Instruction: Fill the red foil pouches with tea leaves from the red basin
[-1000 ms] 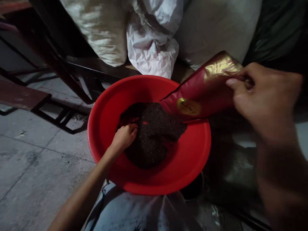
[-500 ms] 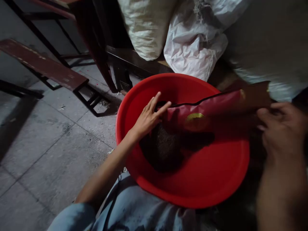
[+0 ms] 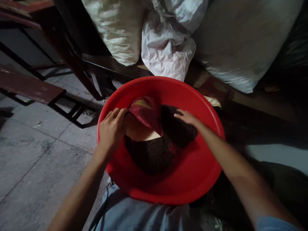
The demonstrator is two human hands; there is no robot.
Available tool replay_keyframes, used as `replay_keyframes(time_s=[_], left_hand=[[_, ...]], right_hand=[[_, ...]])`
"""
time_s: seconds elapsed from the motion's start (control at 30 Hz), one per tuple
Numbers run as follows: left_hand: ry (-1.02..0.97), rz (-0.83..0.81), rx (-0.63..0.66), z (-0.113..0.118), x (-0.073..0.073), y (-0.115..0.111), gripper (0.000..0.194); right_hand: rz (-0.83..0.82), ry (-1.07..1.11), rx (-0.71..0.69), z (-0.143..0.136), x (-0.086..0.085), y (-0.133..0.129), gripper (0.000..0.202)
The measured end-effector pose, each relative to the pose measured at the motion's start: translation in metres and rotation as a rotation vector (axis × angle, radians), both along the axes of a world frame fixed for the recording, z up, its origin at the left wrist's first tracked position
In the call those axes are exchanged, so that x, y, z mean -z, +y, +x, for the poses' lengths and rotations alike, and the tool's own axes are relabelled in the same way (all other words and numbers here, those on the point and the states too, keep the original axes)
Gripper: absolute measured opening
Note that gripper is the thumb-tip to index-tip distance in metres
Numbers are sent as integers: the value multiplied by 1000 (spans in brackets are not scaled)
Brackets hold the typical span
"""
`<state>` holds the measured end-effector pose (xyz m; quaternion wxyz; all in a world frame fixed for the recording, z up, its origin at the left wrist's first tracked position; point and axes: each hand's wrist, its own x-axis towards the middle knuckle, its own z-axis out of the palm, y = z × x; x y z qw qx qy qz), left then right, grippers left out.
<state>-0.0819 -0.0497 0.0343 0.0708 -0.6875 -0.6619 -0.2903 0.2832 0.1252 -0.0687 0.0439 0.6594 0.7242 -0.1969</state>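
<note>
**Both hands in the red basin, pouch held open over dark loose material**

At frame centre, the left hand (image 3: pixel 112 130) curls its fingers around the mouth of a red foil pouch (image 3: pixel 146 112), holding it open against the heap of dark granular material (image 3: pixel 158 144) in the red plastic basin (image 3: pixel 168 189). The right hand (image 3: pixel 186 117) lies flat, fingers spread, on the heap. The pouch looks light, thin and crinkly, best gripped at its rim. Stuffed white sacks (image 3: pixel 166 48) crowd the upper frame; a dark metal bench (image 3: pixel 29 86) stands at left.
</note>
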Motion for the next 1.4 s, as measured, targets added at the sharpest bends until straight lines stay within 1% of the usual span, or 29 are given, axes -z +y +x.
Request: replay_keyframes(time_s=[0.07,0.1,0.17,0.2,0.27,0.33,0.43,0.5,0.53,0.57,0.63,0.67,0.7,0.73,0.77,0.8,0.83,0.87,0.9,0.93,0.97,1.03,1.1,1.17,1.23,1.3,1.4], left_hand=[[-52,-41,-22,3,-14,-8,24],[-85,-59,-30,6,-21,-10,24],[-143,-109,-53,13,-35,-11,26],[-155,-142,-57,16,-41,-9,29],[-152,-207,-41,23,-51,-1,33],[-147,-266,6,29,-56,12,33],[-143,-308,44,35,-61,31,35],[-102,-312,47,35,-65,41,37],[-66,-321,41,34,-68,44,36],[-21,-339,32,32,-70,46,35],[80,-386,1,28,-75,49,32],[126,-406,-13,27,-77,50,31],[162,-417,-24,26,-78,51,32],[186,-419,-29,25,-79,52,33],[198,-411,-29,25,-79,55,34],[200,-393,-27,26,-79,57,36],[195,-369,-21,28,-79,61,38],[183,-341,-12,29,-78,64,39],[164,-312,0,31,-78,68,39],[141,-284,15,32,-77,72,39],[112,-256,26,33,-76,75,38],[57,-210,34,33,-75,81,32],[26,-192,30,32,-73,83,25],[18,-209,17,29,-71,83,22],[13,-230,-11,26,-68,83,24],[-3,-233,-64,22,-65,82,24],[-43,-213,-132,19,-59,81,24]], right_hand=[[-57,-70,8,-7,23,-21,84],[-60,-79,9,-10,32,-32,91],[-64,-59,26,-14,42,-51,97],[-61,-8,44,-16,45,-60,95],[-58,129,84,-21,46,-77,81],[-53,243,118,-27,45,-92,66],[-22,375,167,-35,37,-105,58],[14,480,226,-34,22,-106,54],[32,528,250,-32,10,-105,51],[49,597,287,-29,-5,-104,48],[69,835,383,-22,-46,-102,46],[73,1018,447,-20,-69,-101,45],[67,1217,482,-20,-94,-100,44],[72,1370,457,-23,-118,-99,43],[90,1468,406,-30,-140,-97,41],[100,1516,352,-40,-160,-94,40],[112,1538,302,-54,-175,-89,38],[137,1545,255,-71,-186,-83,36],[171,1537,205,-89,-192,-75,36],[211,1523,157,-108,-194,-67,37],[259,1514,116,-126,-192,-58,39],[352,1492,46,-156,-182,-41,41],[399,1428,-12,-174,-170,-31,40],[406,1327,-85,-180,-162,-27,36],[408,1209,-180,-177,-160,-29,31],[391,1064,-268,-170,-163,-33,23],[312,810,-399,-160,-172,-38,8]])
